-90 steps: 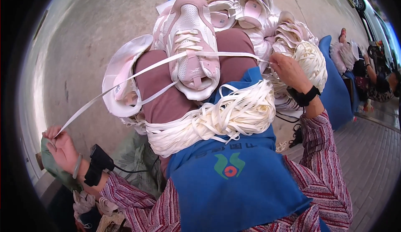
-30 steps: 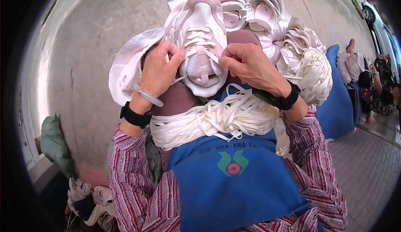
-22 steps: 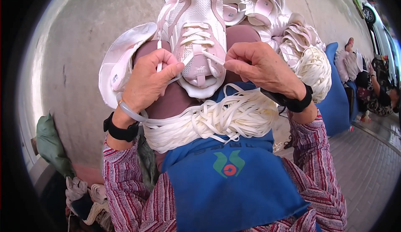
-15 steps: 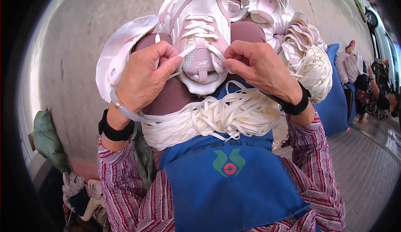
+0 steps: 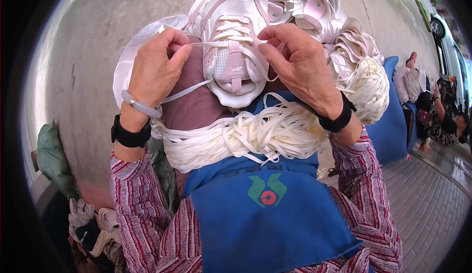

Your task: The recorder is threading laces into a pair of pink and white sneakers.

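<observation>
A white and pink sneaker [image 5: 236,69] rests on my lap, toe pointing away, its tongue and heel opening toward me. White lacing crosses its upper part. The fingers of my left hand [image 5: 160,69] are closed on a white shoelace [image 5: 209,44], stretched level from the tongue loop to my fingertips. Another length of lace slants down from below my left hand to the shoe's collar. At the shoe's right edge, the fingers of my right hand [image 5: 300,64] are curled by the eyelets; what they hold is hidden. A lace strand bends down beside that thumb.
A thick bundle of white laces [image 5: 241,140] lies across my lap over a blue apron [image 5: 275,224]. Stacked white and pink shoe uppers [image 5: 314,10] and a lace coil [image 5: 368,88] stand at right. A green sack [image 5: 56,160] is at left; another person [image 5: 442,120] sits far right.
My left hand has moved up and left, drawing the lace out straight from the tongue. My right hand has risen from beside the collar to the eyelets.
</observation>
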`<move>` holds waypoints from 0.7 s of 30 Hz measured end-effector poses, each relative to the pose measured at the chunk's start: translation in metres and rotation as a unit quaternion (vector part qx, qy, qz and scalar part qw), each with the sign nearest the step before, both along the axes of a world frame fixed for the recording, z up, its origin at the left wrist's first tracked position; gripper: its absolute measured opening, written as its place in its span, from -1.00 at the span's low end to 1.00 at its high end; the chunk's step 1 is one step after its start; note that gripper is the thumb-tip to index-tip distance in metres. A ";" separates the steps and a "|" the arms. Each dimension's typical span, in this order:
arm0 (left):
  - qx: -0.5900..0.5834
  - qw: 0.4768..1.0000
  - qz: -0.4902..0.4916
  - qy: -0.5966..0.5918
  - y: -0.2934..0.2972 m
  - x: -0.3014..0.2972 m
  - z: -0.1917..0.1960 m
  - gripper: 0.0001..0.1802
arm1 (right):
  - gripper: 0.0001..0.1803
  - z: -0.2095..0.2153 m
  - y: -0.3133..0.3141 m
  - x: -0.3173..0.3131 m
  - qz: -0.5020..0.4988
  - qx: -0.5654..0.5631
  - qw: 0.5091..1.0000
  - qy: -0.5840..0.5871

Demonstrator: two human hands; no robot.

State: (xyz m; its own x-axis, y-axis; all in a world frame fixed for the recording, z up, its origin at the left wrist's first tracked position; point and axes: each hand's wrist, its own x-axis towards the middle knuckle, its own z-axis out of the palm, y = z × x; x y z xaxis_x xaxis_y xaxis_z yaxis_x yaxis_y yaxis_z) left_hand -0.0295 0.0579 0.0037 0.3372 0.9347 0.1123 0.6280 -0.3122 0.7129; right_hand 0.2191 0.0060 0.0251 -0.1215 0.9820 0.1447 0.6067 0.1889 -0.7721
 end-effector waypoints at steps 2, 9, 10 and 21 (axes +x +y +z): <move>0.009 0.999 0.018 -0.047 -0.004 0.009 0.008 -0.89 | -0.84 -0.005 0.003 -0.005 0.023 0.064 0.997 -0.043; 0.007 0.998 -0.045 -0.052 -0.002 0.035 0.002 -0.90 | -0.86 -0.013 -0.001 -0.005 0.058 0.145 0.976 -0.151; -0.028 0.998 -0.057 -0.026 -0.001 0.034 0.001 -0.90 | -0.85 -0.014 -0.001 -0.001 0.052 0.138 0.977 -0.153; 0.059 0.997 -0.047 -0.033 -0.029 0.039 -0.004 -0.85 | -0.75 -0.016 -0.010 -0.003 0.048 0.059 0.992 -0.102</move>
